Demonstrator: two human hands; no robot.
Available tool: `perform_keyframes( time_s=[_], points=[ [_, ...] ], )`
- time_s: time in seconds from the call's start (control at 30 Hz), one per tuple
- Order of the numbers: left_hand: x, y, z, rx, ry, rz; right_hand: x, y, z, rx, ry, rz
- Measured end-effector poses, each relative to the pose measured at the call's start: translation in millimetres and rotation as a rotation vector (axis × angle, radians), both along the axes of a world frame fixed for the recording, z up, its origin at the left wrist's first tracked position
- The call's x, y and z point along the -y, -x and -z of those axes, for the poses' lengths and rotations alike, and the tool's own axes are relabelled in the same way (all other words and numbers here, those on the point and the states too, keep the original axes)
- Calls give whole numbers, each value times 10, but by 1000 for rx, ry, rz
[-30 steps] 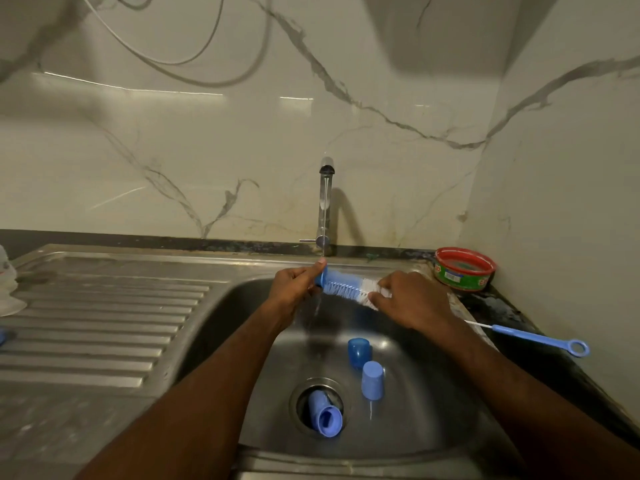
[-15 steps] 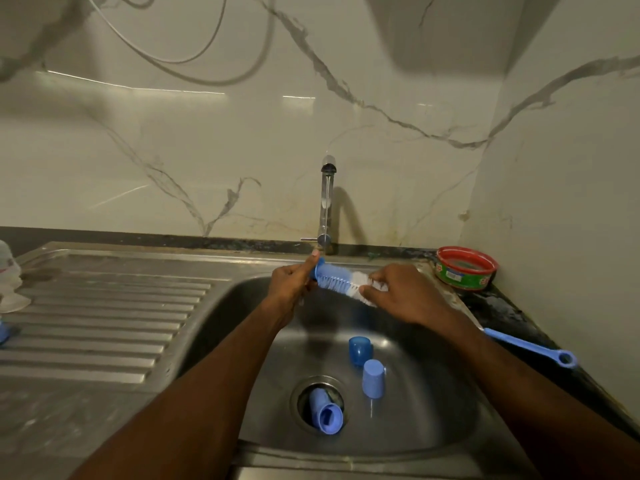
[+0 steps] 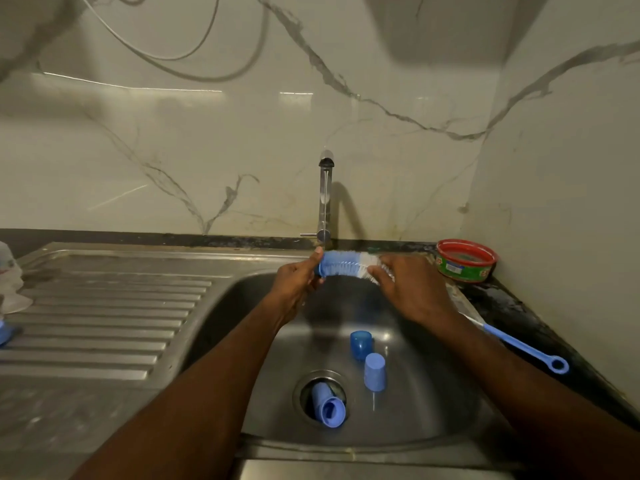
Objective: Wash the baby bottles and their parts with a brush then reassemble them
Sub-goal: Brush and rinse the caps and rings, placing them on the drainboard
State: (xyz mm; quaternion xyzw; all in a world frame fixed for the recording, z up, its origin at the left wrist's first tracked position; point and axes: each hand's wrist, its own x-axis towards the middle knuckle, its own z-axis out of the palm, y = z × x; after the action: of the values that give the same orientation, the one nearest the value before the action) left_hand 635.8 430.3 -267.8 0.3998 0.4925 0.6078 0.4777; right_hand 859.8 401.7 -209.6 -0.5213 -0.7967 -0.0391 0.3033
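A blue and white bottle brush (image 3: pixel 346 265) is held level above the sink basin, just in front of the tap. My left hand (image 3: pixel 298 278) pinches its blue tip. My right hand (image 3: pixel 408 289) grips the white bristle end near the handle, and the blue handle (image 3: pixel 519 348) with a ring end sticks out behind my right wrist. In the steel sink (image 3: pixel 450 393) lie two blue caps (image 3: pixel 361 344) (image 3: pixel 374 371) and a blue bottle part (image 3: pixel 329 405) resting in the drain hole.
A steel tap (image 3: pixel 325 199) rises from the back rim. The ribbed draining board (image 3: pixel 104 313) spreads to the left, with pale bottle pieces (image 3: pixel 10 278) at its far left edge. A red and green tub (image 3: pixel 465 260) stands in the right corner by the wall.
Both hands have lifted the brush a little toward the tap and levelled it. The handle's ring end has shifted left. The parts in the sink have stayed put.
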Motion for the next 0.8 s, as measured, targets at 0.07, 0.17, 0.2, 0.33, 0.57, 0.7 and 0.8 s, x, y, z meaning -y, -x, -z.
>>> perform_keyframes(
  time_s=[0.07,0.17,0.2,0.33,0.57,0.7,0.8],
  points=[
    [-15,-53,12,-54,1,12,-23,-57,35,18,37,114],
    [-22,-60,38,-136,-71,-27,-93,-59,48,192,256,78],
    [-20,-38,48,-134,-86,-39,-107,-52,23,219,295,28],
    [-34,40,57,-64,-27,-41,-98,-65,-27,108,200,-110],
    [-15,-59,-14,-11,-41,-14,-70,-16,96,131,113,123],
    [3,28,14,-39,-38,-61,-76,54,9,142,164,-41],
    [-1,-11,-12,45,40,-12,-42,19,34,1,34,67]
  ],
)
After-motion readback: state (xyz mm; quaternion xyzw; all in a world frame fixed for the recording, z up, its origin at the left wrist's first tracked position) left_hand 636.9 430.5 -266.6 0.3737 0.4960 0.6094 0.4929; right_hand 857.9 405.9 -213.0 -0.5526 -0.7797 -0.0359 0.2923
